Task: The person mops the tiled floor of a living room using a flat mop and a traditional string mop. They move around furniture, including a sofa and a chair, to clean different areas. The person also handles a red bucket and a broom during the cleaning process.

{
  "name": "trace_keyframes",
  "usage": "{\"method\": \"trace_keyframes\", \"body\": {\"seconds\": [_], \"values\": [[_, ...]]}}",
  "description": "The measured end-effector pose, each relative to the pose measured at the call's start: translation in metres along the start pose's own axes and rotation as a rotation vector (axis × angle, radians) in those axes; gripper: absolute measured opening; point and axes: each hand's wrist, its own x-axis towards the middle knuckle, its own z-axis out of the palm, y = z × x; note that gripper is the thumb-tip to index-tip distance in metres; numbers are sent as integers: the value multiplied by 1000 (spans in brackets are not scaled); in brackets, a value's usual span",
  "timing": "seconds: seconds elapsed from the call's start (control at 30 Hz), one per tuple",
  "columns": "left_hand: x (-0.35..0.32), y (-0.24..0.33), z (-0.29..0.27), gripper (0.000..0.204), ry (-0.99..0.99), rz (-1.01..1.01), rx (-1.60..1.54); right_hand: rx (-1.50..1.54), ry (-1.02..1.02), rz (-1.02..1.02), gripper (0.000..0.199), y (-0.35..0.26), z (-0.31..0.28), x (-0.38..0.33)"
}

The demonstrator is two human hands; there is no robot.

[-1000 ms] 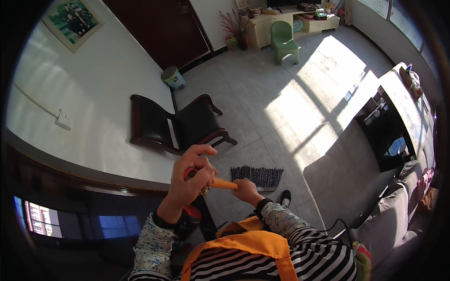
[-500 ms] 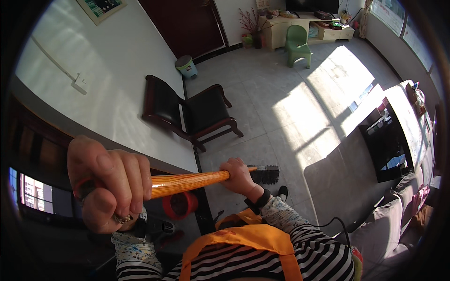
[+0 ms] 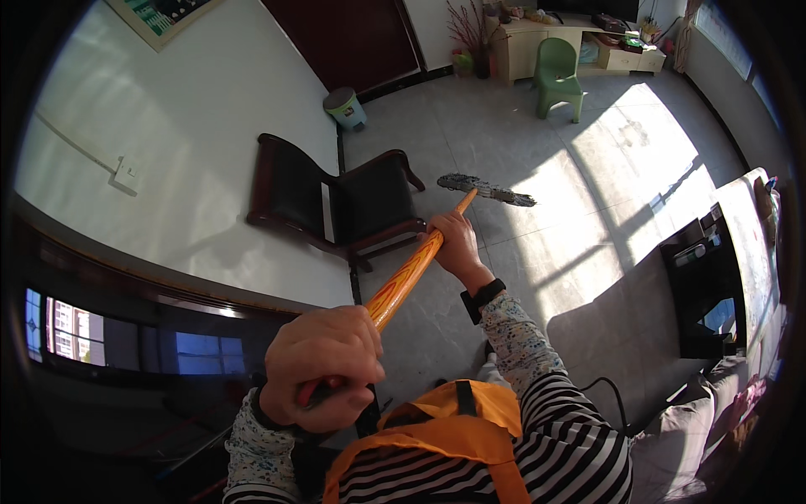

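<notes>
My left hand [image 3: 323, 365] is wrapped round the top end of a mop's orange wood-grain handle [image 3: 403, 281], close to me. Farther down the same handle, my right hand [image 3: 457, 244] grips it with the fingers closed. The handle slants away from me to the right. Its dark grey, shaggy mop head [image 3: 485, 190] lies on the tiled floor, beyond my right hand and right of the black chair. The head's right end reaches the sunlit patch.
A black-seated chair with a dark wooden frame [image 3: 336, 202] stands against the left wall. Farther off are a lidded bin [image 3: 346, 109], a green plastic chair [image 3: 558, 80] and a low cabinet [image 3: 516, 50]. A table [image 3: 751, 252] and a sofa [image 3: 676, 433] line the right side.
The mop head has swung away from me, out onto the floor beside the chair. My left hand has come right and nearer my body; my right hand has reached farther forward.
</notes>
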Motion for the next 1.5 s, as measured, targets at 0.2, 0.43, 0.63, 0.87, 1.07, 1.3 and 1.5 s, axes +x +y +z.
{"method": "trace_keyframes", "body": {"seconds": [0.2, 0.43, 0.63, 0.87, 1.07, 1.3, 1.5], "values": [[18, -144, 54, 12, 145, -413, 97, 128, -232, 147, 24, 153, 61, 13], [-4, -146, 74, 11, 175, -589, 22, 50, -264, 354, 14, 149, 73, -82], [-82, -67, 69, 31, 131, -411, -25, -15, -250, 309, 14, 51, 53, -178], [-186, 62, 58, 34, 142, -552, -118, 34, -537, 258, 16, -92, 54, -292], [-266, 146, 50, 31, 50, -508, -59, 185, -718, 110, 19, -199, 74, -377], [-259, 202, 52, 32, 364, -417, -59, 336, -730, 63, 22, -244, 52, -378], [-173, 226, 18, 14, -33, 27, -144, 453, -333, 89, 29, -243, -36, -311]]}}
